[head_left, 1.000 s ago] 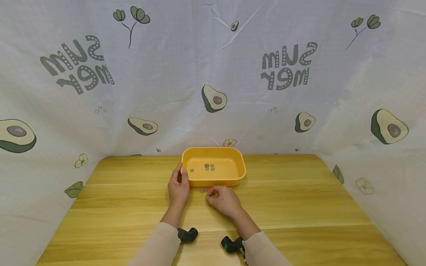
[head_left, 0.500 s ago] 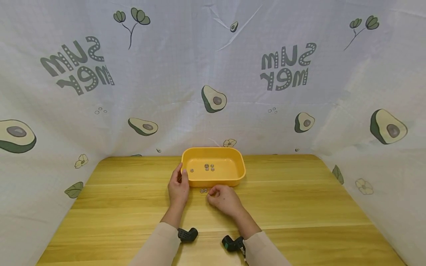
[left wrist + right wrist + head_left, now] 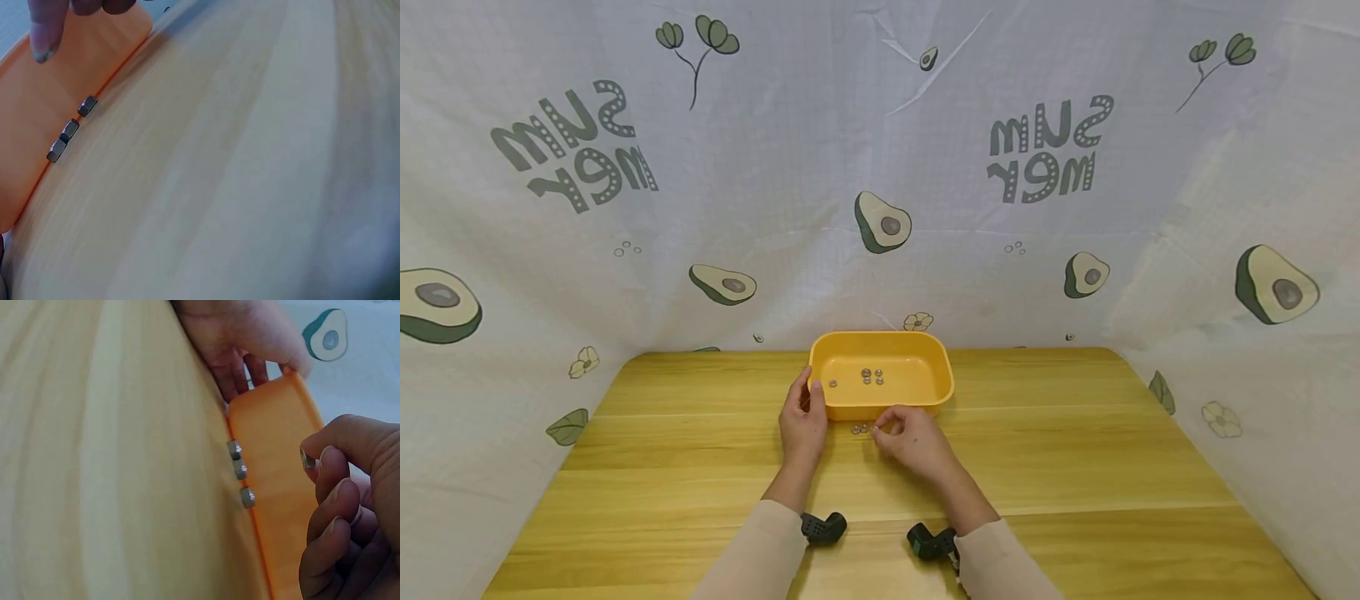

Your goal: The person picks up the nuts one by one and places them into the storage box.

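Observation:
The yellow plastic tray [image 3: 934, 410] stands at the table's back, orange in the wrist views. My left hand [image 3: 802, 425] grips its left end, thumb at the near corner and fingers along the side. Between thumb and index finger, my right hand [image 3: 913, 442] pinches a small metal nut [image 3: 307, 459], raised in front of the tray's near wall. Three more nuts [image 3: 240, 469] stand in a row on the table against that wall, the nearest pair touching or almost so, the third slightly apart. Inside the tray lie several nuts [image 3: 867, 373], partly clustered.
The wooden table [image 3: 1075, 450] runs out to both sides of the tray. Behind it hangs a white cloth [image 3: 805, 167] printed with avocados, close to the tray's far wall. Black wrist cameras [image 3: 824, 529] sit below both hands.
My right hand has moved forward, from the table in front of the row toward the tray's near wall. The third nut in the row now shows by its fingertips. My left hand stays put.

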{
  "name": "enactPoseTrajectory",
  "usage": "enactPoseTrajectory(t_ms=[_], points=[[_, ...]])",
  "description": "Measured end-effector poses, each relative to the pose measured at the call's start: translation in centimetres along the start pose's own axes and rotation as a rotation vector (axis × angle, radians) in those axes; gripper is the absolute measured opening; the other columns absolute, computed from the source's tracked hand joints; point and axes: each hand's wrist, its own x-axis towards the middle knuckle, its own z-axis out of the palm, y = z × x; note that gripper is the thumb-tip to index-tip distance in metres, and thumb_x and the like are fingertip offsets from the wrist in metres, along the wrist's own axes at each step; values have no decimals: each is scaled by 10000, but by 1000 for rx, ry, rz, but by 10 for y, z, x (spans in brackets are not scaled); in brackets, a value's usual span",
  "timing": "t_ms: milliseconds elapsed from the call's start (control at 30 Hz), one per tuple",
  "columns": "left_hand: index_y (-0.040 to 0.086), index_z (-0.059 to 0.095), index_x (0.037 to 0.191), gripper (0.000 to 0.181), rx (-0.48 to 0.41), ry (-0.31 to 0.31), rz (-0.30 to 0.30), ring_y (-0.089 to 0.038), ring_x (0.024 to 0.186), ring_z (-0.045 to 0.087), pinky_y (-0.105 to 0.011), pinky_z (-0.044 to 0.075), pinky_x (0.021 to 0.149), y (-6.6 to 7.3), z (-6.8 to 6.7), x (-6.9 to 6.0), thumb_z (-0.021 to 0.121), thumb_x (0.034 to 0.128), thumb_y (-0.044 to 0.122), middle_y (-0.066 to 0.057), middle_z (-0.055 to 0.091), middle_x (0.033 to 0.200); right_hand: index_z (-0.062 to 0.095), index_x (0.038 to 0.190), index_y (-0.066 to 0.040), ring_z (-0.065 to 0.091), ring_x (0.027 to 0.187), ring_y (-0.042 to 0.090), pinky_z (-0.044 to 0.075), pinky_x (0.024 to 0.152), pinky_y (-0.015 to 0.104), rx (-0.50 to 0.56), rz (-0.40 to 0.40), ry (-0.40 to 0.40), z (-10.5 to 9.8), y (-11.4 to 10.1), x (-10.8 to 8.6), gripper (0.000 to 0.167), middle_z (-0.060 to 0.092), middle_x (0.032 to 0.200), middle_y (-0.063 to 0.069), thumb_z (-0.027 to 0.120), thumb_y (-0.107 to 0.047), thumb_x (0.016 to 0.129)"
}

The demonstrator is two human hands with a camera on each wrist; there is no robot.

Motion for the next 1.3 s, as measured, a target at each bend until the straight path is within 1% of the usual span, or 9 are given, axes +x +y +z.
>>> enactPoseTrajectory(t_ms=[133, 433, 633, 733, 833, 933, 1100, 1233, 1300], points=[[172, 579, 1454, 413, 4, 3, 12, -322, 1375, 554, -494, 473, 1129, 1, 0, 0, 560, 1051, 263, -135, 566, 1501, 714, 932, -160, 502, 591, 141, 402, 523, 238, 5, -3, 29, -4, -7, -3, 107, 562, 685, -4, 780, -235, 894], [174, 569, 1459, 420, 2, -6, -7, -309, 1384, 544, -483, 469, 1139, 1, 0, 0, 561, 1051, 272, -118, 551, 1519, 718, 917, -144, 465, 541, 113, 361, 478, 204, -10, -82, 71, -12, -21, -8, 95, 554, 643, -14, 791, -195, 884], [168, 558, 1469, 427, 13, -14, 0, -321, 1395, 533, -492, 463, 1140, 1, 0, 0, 550, 1057, 280, -125, 542, 1526, 726, 914, -147, 446, 514, 114, 349, 461, 209, -19, -116, 97, -14, -28, -4, 86, 544, 614, -20, 795, -190, 886], [169, 562, 1467, 423, 9, -12, -5, -315, 1401, 529, -484, 461, 1145, 2, 0, -1, 549, 1057, 274, -119, 547, 1523, 729, 921, -143, 428, 497, 123, 333, 452, 217, -27, -139, 111, -17, -33, 1, 81, 535, 598, -14, 788, -189, 890], [175, 571, 1459, 416, 7, -7, -10, -309, 1402, 530, -476, 460, 1148, 3, 0, -1, 554, 1054, 269, -115, 556, 1515, 727, 937, -140, 438, 500, 134, 340, 457, 229, -51, -141, 118, -21, -38, 9, 96, 543, 601, -10, 781, -209, 898], [174, 572, 1458, 417, 15, -3, -10, -312, 1399, 532, -481, 459, 1147, 3, 0, -1, 556, 1053, 271, -118, 557, 1513, 725, 948, -152, 460, 515, 143, 354, 472, 238, -80, -118, 119, -25, -43, 18, 110, 560, 618, -7, 780, -234, 901], [177, 574, 1458, 416, 23, 1, -20, -306, 1399, 532, -474, 458, 1150, 1, 0, -1, 558, 1052, 270, -108, 555, 1517, 718, 957, -158, 473, 517, 160, 358, 468, 244, -97, -94, 101, -29, -48, 34, 123, 587, 644, 13, 773, -258, 913], [171, 581, 1451, 411, 18, 8, -7, -326, 1389, 539, -492, 464, 1138, 0, 0, 0, 566, 1048, 252, -130, 557, 1511, 713, 988, -163, 500, 531, 165, 368, 464, 245, -96, -77, 77, -30, -51, 47, 154, 616, 672, 17, 757, -296, 924], [165, 582, 1450, 411, 16, 7, 1, -339, 1384, 542, -504, 468, 1130, 0, 1, 0, 568, 1047, 245, -142, 555, 1511, 719, 1009, -166, 502, 530, 165, 368, 462, 242, -100, -78, 78, -29, -51, 54, 166, 624, 679, 19, 747, -309, 930]])
